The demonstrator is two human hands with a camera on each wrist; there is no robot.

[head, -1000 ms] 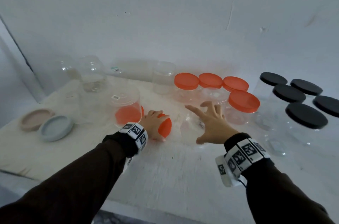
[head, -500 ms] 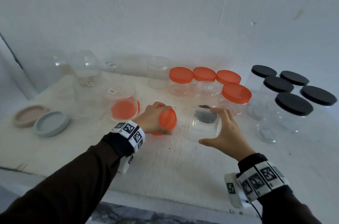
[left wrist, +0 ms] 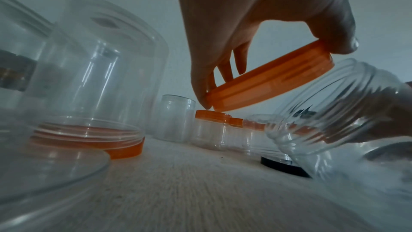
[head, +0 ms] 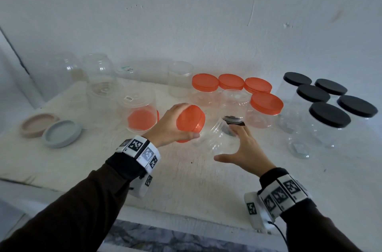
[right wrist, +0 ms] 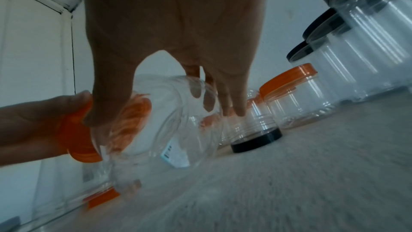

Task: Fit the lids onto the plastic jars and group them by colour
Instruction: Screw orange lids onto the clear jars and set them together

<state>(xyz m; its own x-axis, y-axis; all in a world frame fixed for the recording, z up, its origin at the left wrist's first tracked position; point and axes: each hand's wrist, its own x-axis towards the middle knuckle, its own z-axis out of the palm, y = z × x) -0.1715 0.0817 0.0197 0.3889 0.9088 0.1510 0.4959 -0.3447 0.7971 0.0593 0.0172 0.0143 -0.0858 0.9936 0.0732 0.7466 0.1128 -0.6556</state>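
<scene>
So the clear jar (head: 224, 138) is off the table, tipped on its side, its long axis running left-right with the threaded mouth aimed at the left hand. The right hand (head: 246, 148) wraps its body, thumb near side, fingers over the far side. The orange lid (head: 191, 121) sits just beside that mouth, tilted, open side facing it, not on yet as far as I can tell. The left hand (head: 173, 125) grips the lid by its rim. Lid goes rightward onto the mouth, I'd guess. Capped orange jars (head: 266, 104) stand just behind.
</scene>
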